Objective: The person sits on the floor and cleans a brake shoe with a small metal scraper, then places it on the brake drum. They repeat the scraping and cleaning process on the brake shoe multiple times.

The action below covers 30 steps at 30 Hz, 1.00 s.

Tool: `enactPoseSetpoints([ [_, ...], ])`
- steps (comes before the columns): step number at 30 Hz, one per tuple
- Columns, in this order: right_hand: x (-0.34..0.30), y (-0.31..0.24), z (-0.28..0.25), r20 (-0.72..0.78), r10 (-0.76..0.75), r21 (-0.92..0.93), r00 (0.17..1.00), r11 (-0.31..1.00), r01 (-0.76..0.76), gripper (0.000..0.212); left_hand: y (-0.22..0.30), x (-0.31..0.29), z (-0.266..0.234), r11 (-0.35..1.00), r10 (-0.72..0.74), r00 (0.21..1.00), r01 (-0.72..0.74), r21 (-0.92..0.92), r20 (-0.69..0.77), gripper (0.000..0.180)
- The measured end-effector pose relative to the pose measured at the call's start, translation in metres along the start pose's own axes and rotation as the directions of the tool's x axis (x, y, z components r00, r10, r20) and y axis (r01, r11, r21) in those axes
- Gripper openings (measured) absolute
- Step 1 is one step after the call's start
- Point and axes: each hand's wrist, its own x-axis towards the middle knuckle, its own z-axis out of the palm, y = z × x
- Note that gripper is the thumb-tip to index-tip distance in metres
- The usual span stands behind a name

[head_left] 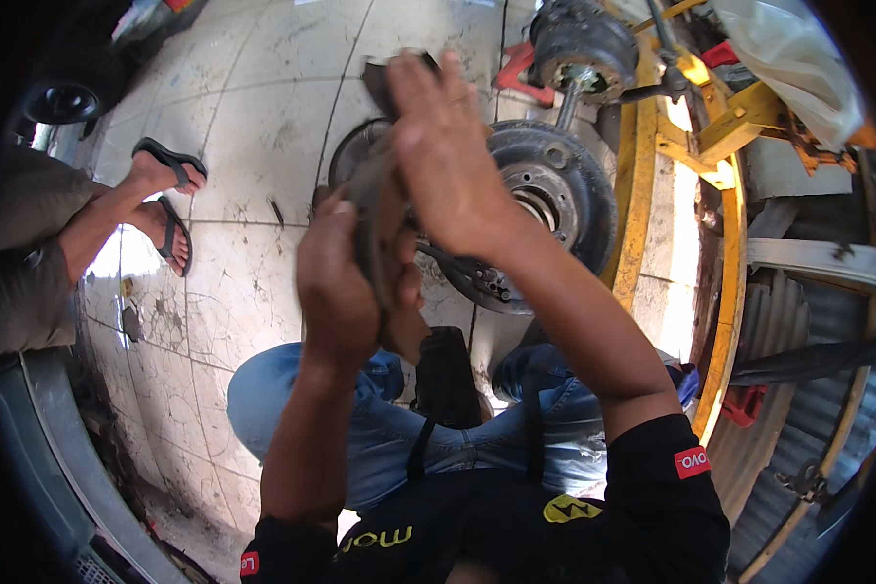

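Observation:
My left hand [336,292] is closed around a curved brake shoe [384,229], lifted above the floor and tilted, blurred by motion. Its fingers wrap over the near part of the shoe. Flat along the shoe's far part lies my right hand [443,156], with fingers stretched out and palm against it. A dark thin piece [382,90] shows at the right fingertips; whether it is a loose sheet or part of the shoe, I cannot tell. Just beyond my hands sits a round brake backing plate [599,185] with a hub in its middle.
A round dark metal part [346,156] lies behind my hands. Farther off is a black cylindrical part [579,44] beside a red stand [518,76]. A yellow metal frame [728,321] runs along the right. At left another person's sandalled foot [170,175] rests on the tiled floor [253,282].

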Motion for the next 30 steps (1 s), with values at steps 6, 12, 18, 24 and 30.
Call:
enactPoseSetpoints([
  [6, -0.057, -0.047, -0.054, 0.024, -0.068, -0.125, 0.997, 0.99, 0.071, 0.086, -0.002, -0.034, 0.03, 0.996, 0.015, 0.991, -0.002, -0.088, 0.137, 0.04],
  [12, -0.092, -0.071, -0.092, -0.1, -0.058, -0.337, 0.993, 0.941, 0.021, 0.085, 0.006, -0.05, 0.054, 0.999, 0.047, 0.93, -0.047, -0.007, 0.365, 0.04],
  [18, -0.1, -0.062, -0.133, -0.169, -0.006, -0.44, 0.986, 0.896, -0.07, 0.079, 0.022, -0.06, 0.086, 0.998, -0.052, 0.905, 0.065, -0.017, 0.423, 0.04],
  [24, -0.109, -0.051, -0.111, -0.079, -0.08, -0.579, 0.994, 0.815, 0.019, 0.065, 0.009, -0.036, 0.069, 0.993, -0.12, 0.893, 0.108, 0.053, 0.435, 0.041],
  [30, -0.105, -0.025, -0.098, -0.048, -0.038, -0.491, 0.998, 0.871, 0.009, 0.06, -0.016, -0.001, 0.051, 0.97, -0.234, 0.876, 0.239, 0.042, 0.421, 0.043],
])
